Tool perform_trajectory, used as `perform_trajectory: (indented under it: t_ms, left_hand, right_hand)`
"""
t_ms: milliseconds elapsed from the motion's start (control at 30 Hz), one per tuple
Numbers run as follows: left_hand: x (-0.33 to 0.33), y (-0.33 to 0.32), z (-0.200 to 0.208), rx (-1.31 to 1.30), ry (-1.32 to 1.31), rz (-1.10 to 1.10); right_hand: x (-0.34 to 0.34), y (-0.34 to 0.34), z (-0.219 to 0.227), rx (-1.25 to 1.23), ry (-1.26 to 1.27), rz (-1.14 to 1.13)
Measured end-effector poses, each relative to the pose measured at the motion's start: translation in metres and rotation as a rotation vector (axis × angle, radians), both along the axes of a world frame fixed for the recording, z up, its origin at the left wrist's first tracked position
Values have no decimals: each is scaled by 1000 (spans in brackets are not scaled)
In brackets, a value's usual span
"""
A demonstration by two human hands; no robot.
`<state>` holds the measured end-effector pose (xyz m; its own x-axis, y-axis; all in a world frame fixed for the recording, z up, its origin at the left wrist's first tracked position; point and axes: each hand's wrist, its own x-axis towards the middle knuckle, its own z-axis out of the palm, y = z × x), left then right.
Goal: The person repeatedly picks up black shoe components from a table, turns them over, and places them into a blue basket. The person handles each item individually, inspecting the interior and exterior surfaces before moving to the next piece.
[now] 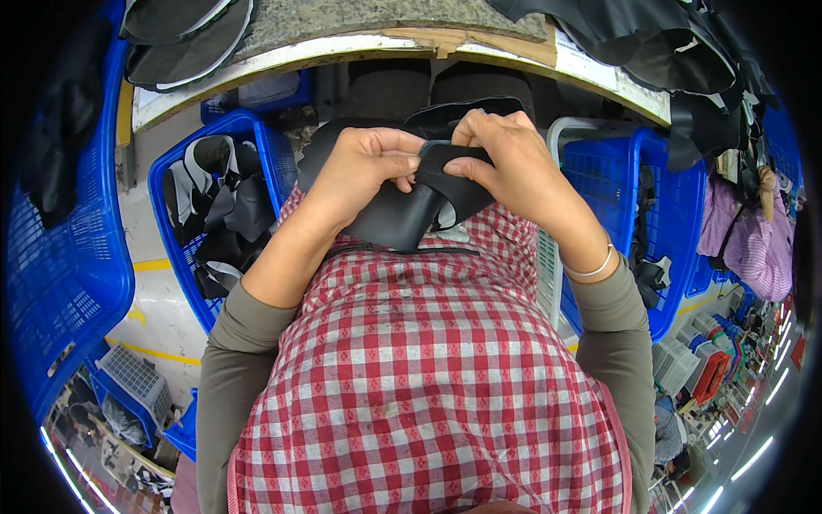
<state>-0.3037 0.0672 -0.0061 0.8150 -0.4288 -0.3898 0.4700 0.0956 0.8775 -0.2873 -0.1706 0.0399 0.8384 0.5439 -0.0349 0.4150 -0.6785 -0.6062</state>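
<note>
A black leather-like piece (396,216) with a pale underside lies across my lap, over the red checked apron (411,343). My left hand (370,164) pinches its upper edge between thumb and fingers. Close by on the right, my right hand (495,154) grips a folded part of the same piece, thumb on top and fingers behind. The two hands nearly meet at that fold. What lies between the left fingertips is too small to make out. More black material rests on my legs behind the hands.
Blue baskets stand on both sides: one on the left (163,206) with black and white pieces, one on the right (664,248). A worktable (342,34) runs along the far side with black pieces on it. At far right sits a person in a checked pink shirt (753,231).
</note>
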Motion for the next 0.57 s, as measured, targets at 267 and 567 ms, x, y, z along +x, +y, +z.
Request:
perform_trajectory:
  t_ms: [267, 567]
  left_hand:
    - [-6, -4, 1, 96, -54, 18]
    - [0, -2, 3, 187, -36, -122]
  right_hand:
    - [2, -1, 2, -31, 40, 31]
    - [-4, 3, -2, -33, -58, 51]
